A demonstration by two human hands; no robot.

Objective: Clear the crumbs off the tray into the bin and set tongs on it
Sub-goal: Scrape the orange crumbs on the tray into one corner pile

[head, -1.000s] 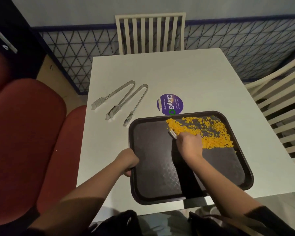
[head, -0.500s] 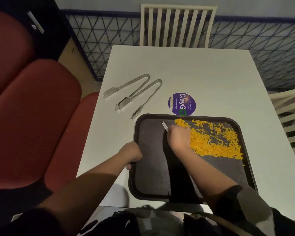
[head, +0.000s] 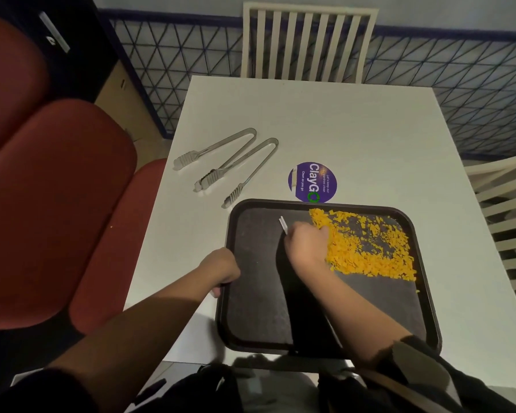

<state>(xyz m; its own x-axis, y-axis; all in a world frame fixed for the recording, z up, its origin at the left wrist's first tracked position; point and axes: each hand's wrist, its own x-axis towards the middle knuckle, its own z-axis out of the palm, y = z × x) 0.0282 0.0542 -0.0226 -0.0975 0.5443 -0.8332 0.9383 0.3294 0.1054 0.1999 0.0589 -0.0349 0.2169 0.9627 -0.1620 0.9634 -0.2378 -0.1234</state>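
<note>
A dark brown tray (head: pixel 259 311) lies on the white table (head: pixel 325 120) near its front edge. Orange crumbs (head: pixel 367 245) cover the tray's far right part. My left hand (head: pixel 221 268) grips the tray's left rim. My right hand (head: pixel 306 244) rests on the tray at the left edge of the crumbs, closed on a small white flat piece (head: pixel 283 224) that sticks out above my fingers. Two metal tongs (head: pixel 230 165) lie side by side on the table, beyond the tray's far left corner.
A round purple sticker (head: pixel 312 181) sits on the table just behind the tray. White slatted chairs stand at the far side (head: pixel 307 43) and at the right (head: pixel 507 210). Red cushioned seats (head: pixel 60 204) fill the left. No bin shows.
My right hand with the white piece has shifted slightly left, off the crumbs' middle to their left edge. The camera view has moved; my left hand keeps its grip on the rim.
</note>
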